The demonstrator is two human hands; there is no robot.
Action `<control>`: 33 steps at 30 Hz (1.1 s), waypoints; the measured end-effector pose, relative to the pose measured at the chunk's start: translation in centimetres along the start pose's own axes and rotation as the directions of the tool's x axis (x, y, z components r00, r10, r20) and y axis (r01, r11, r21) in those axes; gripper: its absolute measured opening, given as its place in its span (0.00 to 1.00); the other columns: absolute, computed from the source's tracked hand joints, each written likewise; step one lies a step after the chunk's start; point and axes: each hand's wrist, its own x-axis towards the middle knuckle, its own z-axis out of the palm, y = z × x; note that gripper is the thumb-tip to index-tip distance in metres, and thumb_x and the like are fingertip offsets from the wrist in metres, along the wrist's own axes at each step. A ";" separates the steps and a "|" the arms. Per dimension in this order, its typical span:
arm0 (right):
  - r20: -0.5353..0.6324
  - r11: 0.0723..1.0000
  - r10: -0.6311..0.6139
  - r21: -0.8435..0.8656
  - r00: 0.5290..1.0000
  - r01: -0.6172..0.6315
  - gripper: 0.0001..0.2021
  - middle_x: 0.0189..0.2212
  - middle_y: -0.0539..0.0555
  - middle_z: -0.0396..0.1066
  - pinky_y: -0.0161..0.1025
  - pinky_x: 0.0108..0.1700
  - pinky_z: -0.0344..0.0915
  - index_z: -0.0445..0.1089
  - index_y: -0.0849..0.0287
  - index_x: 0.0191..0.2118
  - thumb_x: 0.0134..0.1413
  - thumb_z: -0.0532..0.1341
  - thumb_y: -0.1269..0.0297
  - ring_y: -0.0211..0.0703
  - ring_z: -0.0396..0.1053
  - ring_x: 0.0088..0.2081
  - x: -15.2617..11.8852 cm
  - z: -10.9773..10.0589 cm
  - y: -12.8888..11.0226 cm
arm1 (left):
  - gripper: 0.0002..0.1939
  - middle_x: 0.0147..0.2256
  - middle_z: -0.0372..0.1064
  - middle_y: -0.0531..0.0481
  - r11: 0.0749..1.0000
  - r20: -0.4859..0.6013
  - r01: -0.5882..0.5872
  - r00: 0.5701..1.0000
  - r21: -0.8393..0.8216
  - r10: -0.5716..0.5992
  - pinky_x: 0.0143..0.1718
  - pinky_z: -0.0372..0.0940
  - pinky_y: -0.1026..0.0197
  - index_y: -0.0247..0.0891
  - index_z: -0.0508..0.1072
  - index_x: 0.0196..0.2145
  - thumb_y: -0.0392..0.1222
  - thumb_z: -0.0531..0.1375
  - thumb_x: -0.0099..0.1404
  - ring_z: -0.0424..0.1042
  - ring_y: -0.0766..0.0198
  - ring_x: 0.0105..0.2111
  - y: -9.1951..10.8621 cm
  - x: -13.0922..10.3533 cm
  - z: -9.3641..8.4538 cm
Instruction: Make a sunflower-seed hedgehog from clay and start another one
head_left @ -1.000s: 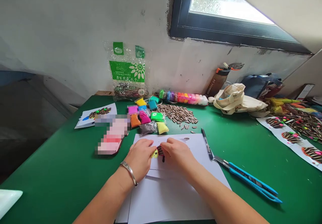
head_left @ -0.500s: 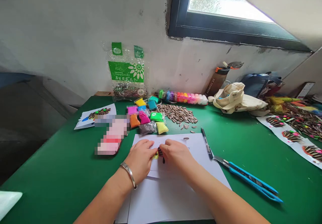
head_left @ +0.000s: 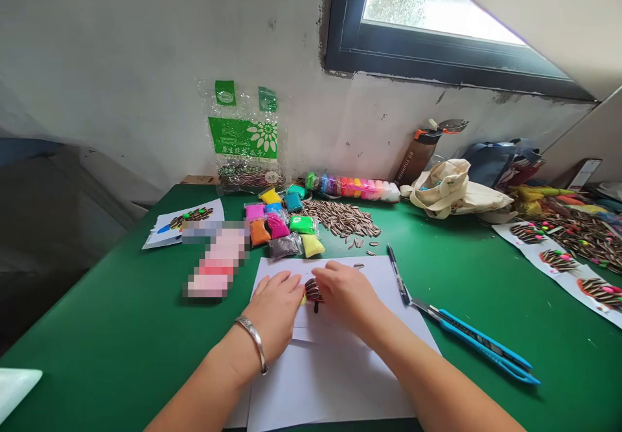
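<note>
White paper sheets (head_left: pixel 340 380) lie in front of me on the green table. On the upper sheet is a small figure of striped sunflower seeds (head_left: pixel 313 291) with a yellow part and a dark stub at its lower edge. My left hand (head_left: pixel 276 306), a silver bangle on its wrist, rests flat on the paper, its fingertips at the figure's left side. From the right, my right hand (head_left: pixel 347 296) bends over the figure with its fingers curled together; whatever is between the fingertips is hidden. A single sunflower seed (head_left: pixel 358 265) lies just beyond this hand.
Behind the paper are packets of coloured clay (head_left: pixel 278 226) and a heap of sunflower seeds (head_left: pixel 340 217). To the right lie a black pen (head_left: pixel 398 275) and a blue-handled tool with a blade (head_left: pixel 481 342). Finished-looking seed pictures (head_left: pixel 558 260) sit far right, a seed bag (head_left: pixel 245 140) against the wall.
My right hand has shifted slightly right and its fingers have lifted off part of the figure, so more of the striped seeds shows. The left hand has barely moved.
</note>
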 end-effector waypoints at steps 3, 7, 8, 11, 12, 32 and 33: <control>-0.133 0.980 0.094 0.188 0.987 -0.068 0.11 0.29 0.50 0.70 0.32 0.30 0.54 0.69 0.55 0.41 0.54 0.53 0.71 0.36 0.64 0.28 -0.1 -1.8 1.1 | 0.18 0.47 0.69 0.43 0.999 -0.034 -0.021 0.999 -0.049 0.019 0.53 0.59 0.48 0.36 0.72 0.45 0.28 0.49 0.61 0.63 0.52 0.51 -0.8 0.0 -0.3; -0.180 0.940 0.155 0.328 0.971 -0.089 0.08 0.20 0.46 0.66 0.32 0.28 0.54 0.70 0.56 0.32 0.54 0.53 0.69 0.35 0.60 0.24 -0.8 -3.1 2.9 | 0.18 0.43 0.71 0.43 0.995 -0.105 -0.021 0.994 -0.101 0.010 0.51 0.62 0.52 0.37 0.73 0.44 0.29 0.47 0.64 0.66 0.56 0.47 -1.0 0.1 -0.8; -0.176 0.927 0.155 0.366 0.972 -0.082 0.08 0.20 0.46 0.66 0.32 0.28 0.55 0.70 0.56 0.29 0.54 0.53 0.68 0.35 0.61 0.24 -1.0 -3.1 3.3 | 0.17 0.43 0.71 0.44 0.994 -0.104 -0.024 0.995 -0.103 0.014 0.50 0.62 0.52 0.38 0.73 0.43 0.29 0.48 0.64 0.66 0.55 0.47 -0.9 0.1 -0.7; -0.111 0.844 0.214 0.522 0.970 -0.127 0.11 0.22 0.48 0.68 0.32 0.29 0.57 0.72 0.57 0.28 0.54 0.53 0.65 0.36 0.63 0.26 -1.6 -2.5 4.1 | 0.15 0.43 0.71 0.45 0.996 -0.095 -0.030 0.995 -0.082 0.022 0.51 0.61 0.48 0.40 0.75 0.40 0.30 0.51 0.62 0.63 0.52 0.49 -0.7 0.2 -0.4; -0.070 0.800 0.250 0.577 0.966 -0.165 0.11 0.23 0.49 0.69 0.33 0.29 0.59 0.73 0.57 0.31 0.54 0.53 0.64 0.36 0.63 0.26 -1.7 -2.1 4.3 | 0.15 0.43 0.71 0.45 0.997 -0.097 -0.033 0.995 -0.073 0.026 0.51 0.60 0.47 0.41 0.75 0.39 0.30 0.52 0.62 0.63 0.51 0.50 -0.7 0.2 -0.3; -0.043 0.873 0.061 0.486 0.997 -0.032 0.11 0.26 0.50 0.71 0.32 0.33 0.57 0.72 0.57 0.31 0.52 0.54 0.76 0.37 0.65 0.30 -1.9 0.0 3.8 | 0.16 0.48 0.70 0.43 0.984 -0.369 -0.153 0.923 -0.093 0.108 0.51 0.64 0.47 0.35 0.71 0.48 0.38 0.53 0.64 0.65 0.51 0.51 0.4 1.2 1.3; -0.050 0.877 0.064 0.479 0.997 -0.032 0.11 0.26 0.49 0.71 0.32 0.32 0.56 0.72 0.57 0.31 0.52 0.54 0.76 0.37 0.64 0.29 -2.0 0.1 3.7 | 0.16 0.48 0.70 0.43 0.984 -0.358 -0.152 0.927 -0.093 0.109 0.51 0.64 0.47 0.35 0.71 0.48 0.37 0.53 0.64 0.64 0.51 0.51 0.4 1.2 1.4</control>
